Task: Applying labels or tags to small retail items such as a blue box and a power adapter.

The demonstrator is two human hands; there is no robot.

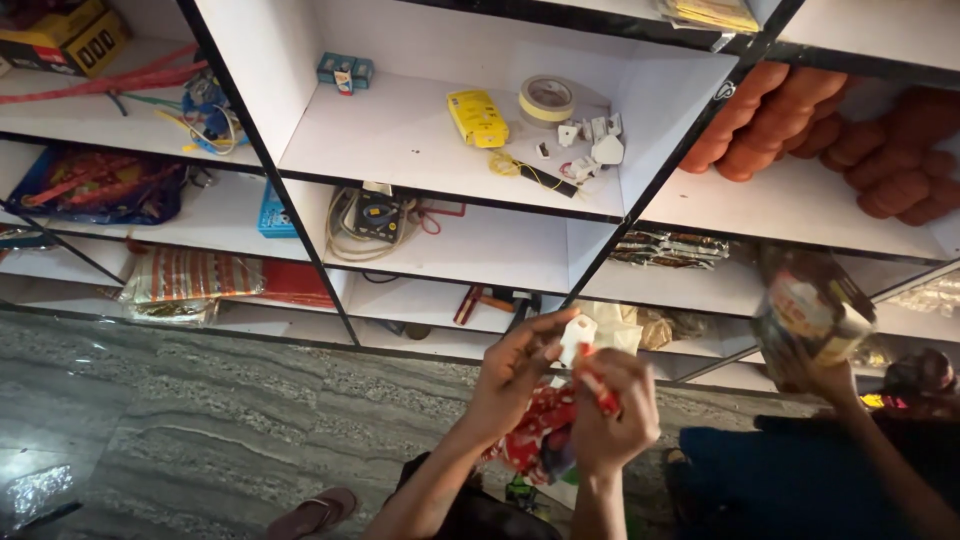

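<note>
Both hands raised together before the shelves: left hand (pixel 512 375) pinches a small white piece (pixel 577 338) at its fingertips, right hand (pixel 612 410) clenched around a red stick-like item (pixel 600 392), with a red patterned packet (pixel 535 435) bunched just beneath them. Backdrop is a white shelf unit (pixel 420 140) with black edges, holding a tape roll (pixel 547 99), a yellow box (pixel 477 117) and stacked clay pots (pixel 860 140), over a grey marble floor (pixel 200 420). Another person's hand (pixel 830 375) lifts a blurred wrapped pack (pixel 810 310) at right; what the white piece is can't be made out.
</note>
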